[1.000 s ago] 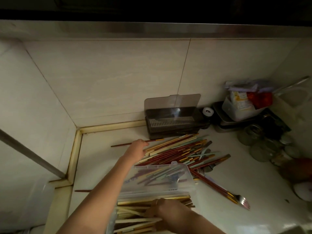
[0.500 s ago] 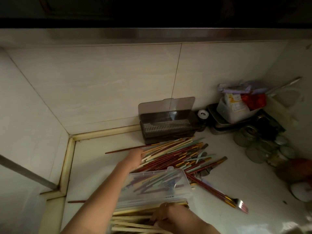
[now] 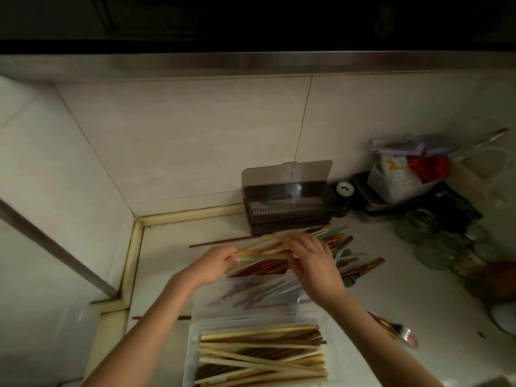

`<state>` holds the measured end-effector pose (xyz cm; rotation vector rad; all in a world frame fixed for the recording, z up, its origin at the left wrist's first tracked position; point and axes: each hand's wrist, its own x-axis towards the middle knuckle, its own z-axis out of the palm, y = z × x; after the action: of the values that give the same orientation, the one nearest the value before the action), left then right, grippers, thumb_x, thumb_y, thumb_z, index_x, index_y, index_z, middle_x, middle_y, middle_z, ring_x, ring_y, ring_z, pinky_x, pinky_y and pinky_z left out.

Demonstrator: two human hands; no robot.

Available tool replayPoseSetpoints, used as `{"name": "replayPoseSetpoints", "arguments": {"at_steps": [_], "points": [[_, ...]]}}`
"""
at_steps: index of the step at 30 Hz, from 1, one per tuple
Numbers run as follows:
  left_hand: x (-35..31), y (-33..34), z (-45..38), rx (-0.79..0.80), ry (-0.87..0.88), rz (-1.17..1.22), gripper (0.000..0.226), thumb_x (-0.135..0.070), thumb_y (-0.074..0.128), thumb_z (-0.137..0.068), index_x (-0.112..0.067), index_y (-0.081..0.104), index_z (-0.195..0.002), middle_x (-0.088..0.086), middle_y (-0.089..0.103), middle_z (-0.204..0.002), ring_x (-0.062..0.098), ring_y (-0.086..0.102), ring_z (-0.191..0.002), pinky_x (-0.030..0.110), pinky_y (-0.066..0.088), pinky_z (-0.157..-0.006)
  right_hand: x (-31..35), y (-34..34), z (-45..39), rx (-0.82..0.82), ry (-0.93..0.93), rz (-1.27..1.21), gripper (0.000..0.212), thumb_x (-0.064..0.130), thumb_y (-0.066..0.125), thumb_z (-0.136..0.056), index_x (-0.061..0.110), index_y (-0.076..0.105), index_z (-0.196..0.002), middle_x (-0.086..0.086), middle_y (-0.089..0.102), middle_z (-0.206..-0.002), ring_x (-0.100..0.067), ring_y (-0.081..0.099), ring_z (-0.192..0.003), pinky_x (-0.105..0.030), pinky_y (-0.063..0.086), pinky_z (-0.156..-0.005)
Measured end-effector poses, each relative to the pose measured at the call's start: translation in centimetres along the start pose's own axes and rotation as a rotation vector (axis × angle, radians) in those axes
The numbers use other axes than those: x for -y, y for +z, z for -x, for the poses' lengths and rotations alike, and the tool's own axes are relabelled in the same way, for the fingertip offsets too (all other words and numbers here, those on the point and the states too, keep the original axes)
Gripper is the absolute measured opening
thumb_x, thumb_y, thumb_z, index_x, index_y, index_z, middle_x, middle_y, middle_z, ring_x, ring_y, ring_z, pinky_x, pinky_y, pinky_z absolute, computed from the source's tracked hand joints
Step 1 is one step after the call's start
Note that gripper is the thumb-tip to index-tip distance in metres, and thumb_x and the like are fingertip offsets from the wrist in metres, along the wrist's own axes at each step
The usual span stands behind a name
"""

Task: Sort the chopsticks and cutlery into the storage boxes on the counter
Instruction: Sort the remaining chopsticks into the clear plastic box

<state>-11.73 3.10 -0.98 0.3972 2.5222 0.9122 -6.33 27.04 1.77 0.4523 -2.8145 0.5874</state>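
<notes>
Many chopsticks already lie in the clear box (image 3: pixel 192 356) below both wrists — a mixed pile (image 3: pixel 349 252) still waits under the hands. Left hand (image 3: pixel 212 265) pinches a pale bundle (image 3: pixel 265 251) at one end, right hand (image 3: pixel 312 256) curls over the other — dark box (image 3: pixel 287 210) beyond looks unfilled
</notes>
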Motion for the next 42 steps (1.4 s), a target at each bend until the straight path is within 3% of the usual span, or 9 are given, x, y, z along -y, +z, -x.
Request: {"name": "replayPoseSetpoints", "arguments": {"at_steps": [4,8,14,20,24,27,34,39,42], "points": [[-1.1,-0.5,1.6,0.009,0.007,0.098,0.014,-0.022,0.047,-0.097,-0.021,0.060,-0.090,-0.009,0.053,-0.077,0.004,0.048,-0.067,0.018,0.037,-0.059,0.0,-0.2,-2.2,0.242,0.014,0.125,0.033,0.031,0.033,-0.102,0.032,0.052,-0.128,0.009,0.056,-0.130,-0.014,0.037,-0.133,-0.040,0.004,-0.116],[-1.0,-1.1,2.6,0.037,-0.037,0.121,0.016,-0.018,0.049,-0.095,-0.018,0.063,-0.087,-0.007,0.057,-0.073,0.009,0.049,-0.066,0.022,0.040,-0.062,0.2,0.0,-2.2,0.270,0.049,-0.008,0.022,0.028,0.041,-0.099,0.030,0.061,-0.108,0.008,0.063,-0.110,-0.016,0.051,-0.111,-0.036,0.028,-0.103],[1.3,-1.9,4.1,-0.021,-0.144,0.266,0.023,-0.008,0.048,-0.096,-0.017,0.064,-0.082,-0.001,0.062,-0.067,0.009,0.044,-0.052,0.018,0.038,-0.052,0.2,-0.8,1.9,0.045,0.010,-0.140,0.011,0.022,0.057,-0.090,0.027,0.064,-0.097,0.016,0.058,-0.095,-0.004,0.053,-0.090,-0.024,0.044,-0.078],[2.1,-1.7,4.9,-0.090,-0.174,0.394,0.021,-0.007,0.047,-0.096,-0.008,0.068,-0.091,-0.001,0.058,-0.063,0.006,0.042,-0.046,0.014,0.035,-0.045,2.6,-0.3,8.4,0.506,-0.028,-0.432,0.015,0.024,0.066,-0.086,0.037,0.067,-0.093,0.016,0.060,-0.092,0.000,0.057,-0.083,-0.011,0.044,-0.072],[1.6,-1.6,5.1,-0.090,-0.167,0.417,0.021,-0.009,0.047,-0.097,-0.012,0.067,-0.092,0.000,0.057,-0.065,0.007,0.042,-0.049,0.014,0.036,-0.046,3.5,0.8,9.8,0.603,-0.018,-0.458,0.017,0.028,0.066,-0.086,0.027,0.072,-0.102,0.025,0.055,-0.089,0.010,0.053,-0.081,-0.009,0.043,-0.076],[1.3,-1.5,5.2,-0.085,-0.170,0.429,0.022,-0.010,0.046,-0.097,-0.013,0.067,-0.093,-0.001,0.055,-0.064,0.006,0.041,-0.050,0.016,0.036,-0.048,3.6,0.6,9.4,0.554,0.033,-0.500,0.017,0.028,0.063,-0.089,0.024,0.072,-0.102,0.030,0.056,-0.092,0.011,0.056,-0.088,-0.010,0.045,-0.081],[0.6,-1.2,5.4,0.009,-0.143,0.403,0.021,-0.015,0.048,-0.097,-0.014,0.068,-0.091,-0.003,0.050,-0.065,0.004,0.041,-0.050,0.019,0.039,-0.055,1.6,-0.5,4.8,-0.009,-0.031,-0.124,0.032,0.026,0.062,-0.088,0.031,0.060,-0.119,0.012,0.060,-0.118,-0.007,0.051,-0.114,-0.026,0.036,-0.095],[0.0,-1.1,5.5,0.075,-0.106,0.387,0.020,-0.016,0.048,-0.097,-0.013,0.067,-0.090,-0.003,0.051,-0.066,0.002,0.042,-0.050,0.019,0.040,-0.056,0.7,-0.8,1.6,0.139,-0.017,0.111,0.035,0.033,0.049,-0.096,0.036,0.050,-0.131,0.012,0.054,-0.133,-0.013,0.043,-0.130,-0.042,0.015,-0.115],[-0.5,-1.1,5.7,0.075,-0.098,0.410,0.020,-0.014,0.048,-0.097,-0.011,0.067,-0.089,-0.003,0.051,-0.066,0.004,0.042,-0.051,0.017,0.040,-0.054,0.0,-0.2,1.3,0.227,-0.009,0.053,0.031,0.031,0.045,-0.097,0.035,0.055,-0.126,0.011,0.060,-0.124,-0.014,0.052,-0.118,-0.035,0.032,-0.106]]}}
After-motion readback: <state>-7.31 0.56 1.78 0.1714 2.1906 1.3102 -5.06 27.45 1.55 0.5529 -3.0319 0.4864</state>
